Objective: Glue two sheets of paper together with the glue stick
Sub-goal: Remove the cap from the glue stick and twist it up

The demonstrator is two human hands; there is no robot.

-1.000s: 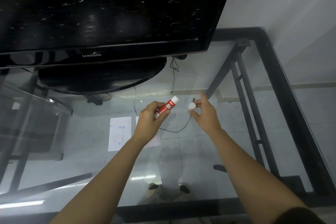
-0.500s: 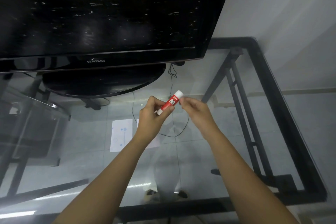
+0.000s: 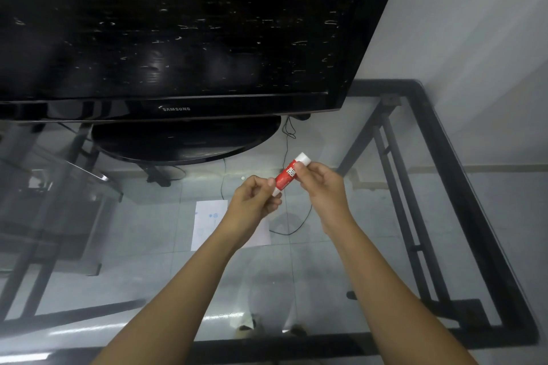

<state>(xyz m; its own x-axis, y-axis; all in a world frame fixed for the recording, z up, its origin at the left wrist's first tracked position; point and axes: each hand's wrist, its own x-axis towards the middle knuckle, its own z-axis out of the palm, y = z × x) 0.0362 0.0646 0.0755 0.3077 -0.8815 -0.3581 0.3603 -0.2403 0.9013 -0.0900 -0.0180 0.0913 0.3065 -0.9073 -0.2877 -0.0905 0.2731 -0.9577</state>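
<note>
The capped red-and-white plastic glue stick [image 3: 289,175] is gripped at both ends, left hand [image 3: 253,201] and right hand [image 3: 321,184] fingers closed round it above the glass worktop [image 3: 370,246]; uncapping seems due next.

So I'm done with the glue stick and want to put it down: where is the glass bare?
Bare glass lies right of the paper sheets, out to the table's black frame, and in front of them toward the near frame bar. Behind the sheets it is crowded: the TV base fills that stretch. Both hands hold the glue stick.
</note>
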